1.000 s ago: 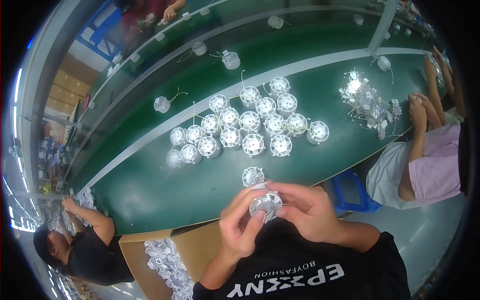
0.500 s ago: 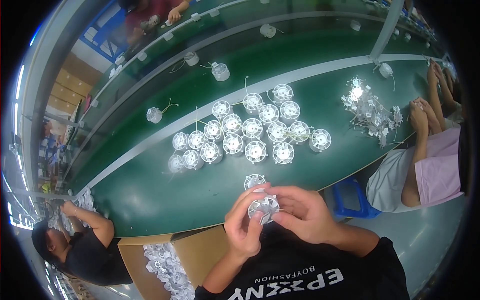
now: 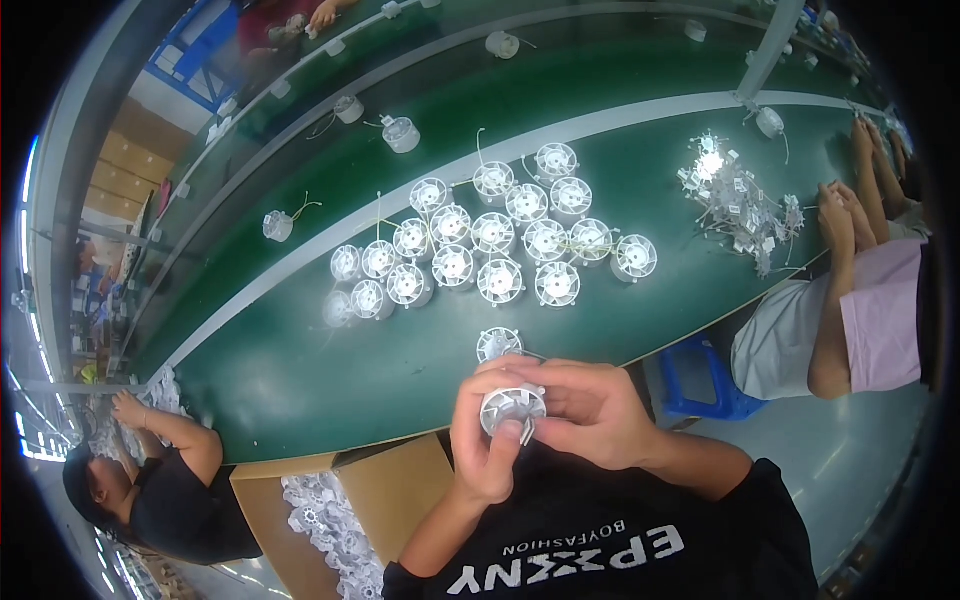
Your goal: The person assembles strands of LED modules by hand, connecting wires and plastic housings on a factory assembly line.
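Near my chest I hold a white round spoked plastic fan housing (image 3: 512,404) between both hands. My left hand (image 3: 478,440) is wrapped round its left side, thumb pressed on its lower edge. The fingers of my right hand (image 3: 605,415) curl behind its right side, thumb and fingertip pinching at the lower right rim by a small flat tab. Just beyond my fingers another spoked housing (image 3: 499,344) stands on the green table (image 3: 300,400), partly covered by my hands. Further off stands a cluster of similar housings (image 3: 493,233), some with thin pale wires.
A heap of small white plastic parts (image 3: 740,205) lies to the right. An open cardboard box (image 3: 400,490) of white parts is at lower left. Beyond a pale rail, more wired housings (image 3: 400,134) sit on a green belt. Co-workers sit at both sides; a blue stool (image 3: 705,380) stands at right.
The held housing has tilted, so its face now shows at a flatter angle and its tab points downward. Housings on the belt have shifted left. My view has moved slightly.
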A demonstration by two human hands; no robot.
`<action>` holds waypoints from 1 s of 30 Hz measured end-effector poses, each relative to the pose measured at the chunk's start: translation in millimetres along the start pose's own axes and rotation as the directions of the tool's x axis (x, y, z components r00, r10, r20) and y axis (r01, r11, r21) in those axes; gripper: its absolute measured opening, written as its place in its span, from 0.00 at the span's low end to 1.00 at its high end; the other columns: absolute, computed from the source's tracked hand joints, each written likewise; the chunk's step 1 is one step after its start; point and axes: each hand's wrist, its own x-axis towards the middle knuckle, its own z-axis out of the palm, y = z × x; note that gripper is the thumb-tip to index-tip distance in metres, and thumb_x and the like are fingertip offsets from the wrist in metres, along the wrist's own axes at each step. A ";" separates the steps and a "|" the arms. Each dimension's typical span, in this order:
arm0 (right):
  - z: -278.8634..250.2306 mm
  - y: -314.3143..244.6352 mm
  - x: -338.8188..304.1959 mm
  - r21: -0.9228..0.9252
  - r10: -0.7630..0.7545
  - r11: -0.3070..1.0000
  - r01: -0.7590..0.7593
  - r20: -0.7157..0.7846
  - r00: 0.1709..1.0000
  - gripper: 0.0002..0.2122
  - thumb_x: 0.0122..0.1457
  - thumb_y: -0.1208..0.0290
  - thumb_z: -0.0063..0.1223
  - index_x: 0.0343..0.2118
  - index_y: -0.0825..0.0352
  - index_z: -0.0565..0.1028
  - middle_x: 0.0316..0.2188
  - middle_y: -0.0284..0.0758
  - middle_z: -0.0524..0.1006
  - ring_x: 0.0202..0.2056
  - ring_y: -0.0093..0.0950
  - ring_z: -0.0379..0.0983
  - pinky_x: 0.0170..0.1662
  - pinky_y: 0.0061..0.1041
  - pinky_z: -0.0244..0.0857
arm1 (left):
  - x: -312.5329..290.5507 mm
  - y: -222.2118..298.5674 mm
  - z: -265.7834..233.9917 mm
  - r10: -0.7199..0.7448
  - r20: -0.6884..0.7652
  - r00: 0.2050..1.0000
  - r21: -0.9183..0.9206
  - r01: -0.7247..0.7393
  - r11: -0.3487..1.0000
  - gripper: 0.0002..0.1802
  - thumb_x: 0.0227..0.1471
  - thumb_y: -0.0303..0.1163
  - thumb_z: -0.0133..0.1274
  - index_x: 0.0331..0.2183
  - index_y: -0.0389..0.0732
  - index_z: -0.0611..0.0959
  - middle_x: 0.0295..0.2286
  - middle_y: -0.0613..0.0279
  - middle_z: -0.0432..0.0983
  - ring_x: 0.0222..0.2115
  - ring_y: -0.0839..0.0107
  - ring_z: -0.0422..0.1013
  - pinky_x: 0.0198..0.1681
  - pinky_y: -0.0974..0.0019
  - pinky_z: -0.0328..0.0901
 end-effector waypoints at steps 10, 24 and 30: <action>4.6 22.9 -0.5 -0.056 -0.046 0.998 0.043 -0.061 0.997 0.24 0.57 0.90 0.56 0.59 0.78 0.70 0.56 0.44 0.73 0.47 0.27 0.76 0.51 0.22 0.75 | -10.5 -4.0 -3.5 -0.181 -0.115 0.977 -0.099 0.170 0.980 0.20 0.59 0.28 0.43 0.51 0.33 0.76 0.52 0.39 0.75 0.53 0.53 0.70 0.60 0.58 0.60; 6.8 16.5 -4.1 0.125 0.096 0.988 -0.095 0.001 0.995 0.24 0.59 0.88 0.54 0.60 0.76 0.69 0.53 0.45 0.75 0.46 0.28 0.77 0.47 0.22 0.75 | -14.0 24.3 -9.6 -0.230 -0.103 0.968 0.064 0.238 0.969 0.22 0.58 0.25 0.46 0.54 0.32 0.75 0.52 0.42 0.75 0.52 0.55 0.71 0.58 0.59 0.62; 22.1 31.5 5.3 0.045 0.277 0.960 -0.275 -0.041 0.960 0.22 0.61 0.86 0.54 0.59 0.76 0.69 0.49 0.44 0.78 0.45 0.26 0.77 0.47 0.21 0.75 | -49.8 31.2 -44.1 -0.322 -0.286 0.903 0.200 0.385 0.901 0.26 0.55 0.21 0.51 0.57 0.32 0.75 0.49 0.48 0.76 0.51 0.59 0.72 0.55 0.63 0.65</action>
